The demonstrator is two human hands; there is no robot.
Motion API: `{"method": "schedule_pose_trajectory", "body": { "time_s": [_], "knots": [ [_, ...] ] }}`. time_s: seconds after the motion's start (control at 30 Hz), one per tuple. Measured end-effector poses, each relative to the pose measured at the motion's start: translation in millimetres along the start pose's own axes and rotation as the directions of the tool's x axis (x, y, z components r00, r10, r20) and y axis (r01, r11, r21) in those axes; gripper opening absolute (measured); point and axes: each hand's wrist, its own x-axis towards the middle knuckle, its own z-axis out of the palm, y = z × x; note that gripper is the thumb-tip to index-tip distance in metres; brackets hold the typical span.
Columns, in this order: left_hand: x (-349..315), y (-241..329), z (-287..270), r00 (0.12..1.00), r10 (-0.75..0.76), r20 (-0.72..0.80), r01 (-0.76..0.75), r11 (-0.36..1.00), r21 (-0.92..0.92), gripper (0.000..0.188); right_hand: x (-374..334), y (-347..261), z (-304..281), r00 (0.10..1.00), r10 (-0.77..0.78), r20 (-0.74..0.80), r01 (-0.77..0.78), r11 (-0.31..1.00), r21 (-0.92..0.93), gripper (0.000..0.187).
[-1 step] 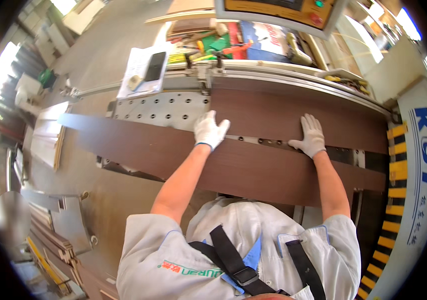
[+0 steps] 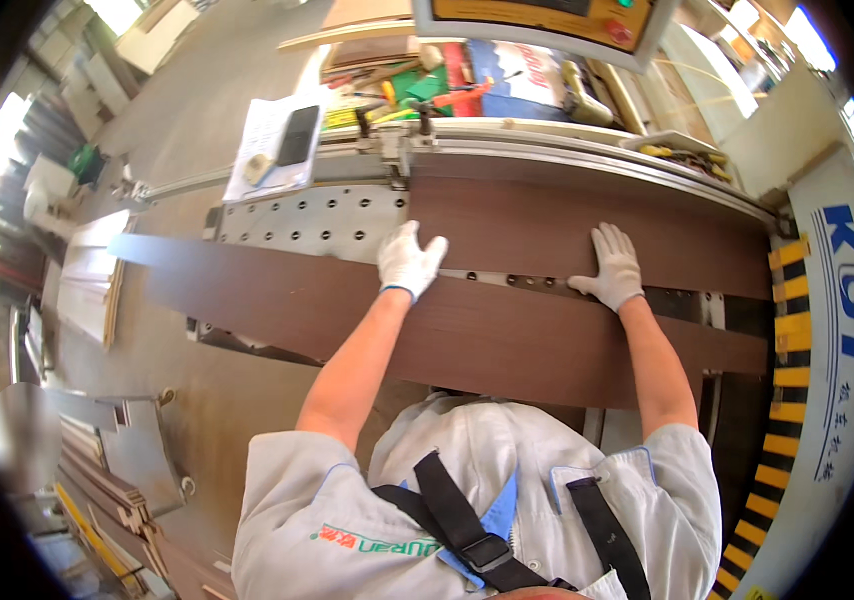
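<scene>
Two dark brown boards lie on the machine's table, a far board (image 2: 517,210) against the metal fence and a longer near board (image 2: 507,340) running out to the left. My left hand (image 2: 409,264), in a white glove, rests by the far board's left end, close to the near board's far edge. Its thumb is spread and it grips nothing. My right hand (image 2: 614,268), also gloved, lies flat with fingers apart on the far board's near edge. Between the boards a narrow gap shows the perforated metal table (image 2: 297,215).
A metal stop (image 2: 394,150) sits on the fence (image 2: 547,140). Beyond it lie tools and bags. A phone (image 2: 298,136) rests on papers (image 2: 247,160) at the far left. A control panel (image 2: 547,22) hangs overhead; a striped machine side (image 2: 792,330) stands right.
The whole view has shifted slightly. Both hands and both boards keep nearly the same places relative to each other.
</scene>
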Motion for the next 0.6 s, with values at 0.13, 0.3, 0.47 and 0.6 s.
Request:
{"method": "schedule_pose_trajectory", "body": {
  "time_s": [0.13, 0.3, 0.47, 0.6],
  "knots": [
    [4.9, 6.2, -7.9, 0.982, -0.184, 0.051, 0.190, 0.957, -0.219, 0.080, 2.0, 4.5, 4.6, 0.999, -0.032, -0.030, 0.033, 0.999, 0.017, 0.111],
    [37.9, -18.9, -10.8, 0.992, -0.059, 0.111, 0.079, 0.979, -0.187, 0.059, -0.9, 9.9, 5.4, 0.997, -0.065, -0.041, 0.069, 0.994, 0.090, 0.107],
    [34.7, -2.0, -24.5, 0.948, -0.253, 0.193, 0.301, 0.912, -0.279, 0.062, 0.7, 22.7, -19.0, 0.978, -0.199, 0.058, 0.189, 0.971, 0.144, 0.099],
    [22.3, -20.5, 0.7, 0.985, -0.150, 0.081, 0.168, 0.940, -0.298, 0.062, 1.5, 32.0, -34.7, 0.952, -0.175, 0.253, 0.156, 0.983, 0.095, 0.103]
  ]
}}
